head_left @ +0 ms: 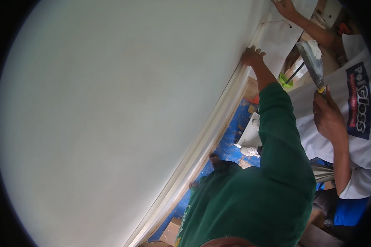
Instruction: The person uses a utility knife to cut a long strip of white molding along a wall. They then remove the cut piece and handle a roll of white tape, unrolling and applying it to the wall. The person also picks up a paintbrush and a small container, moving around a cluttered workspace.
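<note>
My right hand (253,57), at the end of a green sleeve, rests on the pale moulding (202,138) that runs along the edge of a large white panel (111,103). Its fingers are spread, and I see nothing held in it. My left hand does not show. To my right, a person in a white shirt grips a putty knife (313,61) in one hand (329,119). White paste clings to its wide blade, which points upward. That person's other hand (285,8) is by the panel's far edge.
The blue floor (233,142) is scattered with scraps. A white board (250,131) lies beside a white shoe (249,151). A bright green container (285,80) stands beyond my arm, with a dark stick in it. A cardboard piece (171,232) lies at the lower edge.
</note>
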Tool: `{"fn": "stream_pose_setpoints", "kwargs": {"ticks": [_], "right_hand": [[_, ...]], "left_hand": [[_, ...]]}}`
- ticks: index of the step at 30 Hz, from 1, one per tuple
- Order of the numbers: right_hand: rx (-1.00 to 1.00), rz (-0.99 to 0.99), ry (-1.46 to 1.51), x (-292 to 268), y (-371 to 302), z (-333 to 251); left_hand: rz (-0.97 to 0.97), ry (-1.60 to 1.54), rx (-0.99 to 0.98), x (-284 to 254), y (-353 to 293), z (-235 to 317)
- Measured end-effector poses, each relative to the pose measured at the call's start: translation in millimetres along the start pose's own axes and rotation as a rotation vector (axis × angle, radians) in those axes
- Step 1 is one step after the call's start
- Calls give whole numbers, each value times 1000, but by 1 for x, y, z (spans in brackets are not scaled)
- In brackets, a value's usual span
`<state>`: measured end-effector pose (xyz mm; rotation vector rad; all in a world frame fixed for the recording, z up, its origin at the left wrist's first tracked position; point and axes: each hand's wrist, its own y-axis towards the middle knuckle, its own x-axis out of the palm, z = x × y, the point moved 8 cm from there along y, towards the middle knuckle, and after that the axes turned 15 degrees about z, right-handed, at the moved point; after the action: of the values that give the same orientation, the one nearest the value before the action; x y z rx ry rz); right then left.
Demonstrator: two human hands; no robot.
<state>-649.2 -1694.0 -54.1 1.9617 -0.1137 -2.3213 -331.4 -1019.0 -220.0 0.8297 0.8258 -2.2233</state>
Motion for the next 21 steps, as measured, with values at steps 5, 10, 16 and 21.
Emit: {"fn": "stream_pose_setpoints", "kwargs": {"ticks": [5, 10, 16, 21], "right_hand": [[32, -30, 43, 20, 25, 12], [-7, -63, 184, 36, 41, 25], [-100, 24, 77, 49, 31, 3], [-51, -15, 148, 21, 23, -3]], "left_hand": [[-14, -10, -50, 12, -15, -11], [-43, -15, -87, 23, -20, -20], [-37, -13, -158, 31, -36, -36], [-62, -13, -187, 35, -43, -44]]}}
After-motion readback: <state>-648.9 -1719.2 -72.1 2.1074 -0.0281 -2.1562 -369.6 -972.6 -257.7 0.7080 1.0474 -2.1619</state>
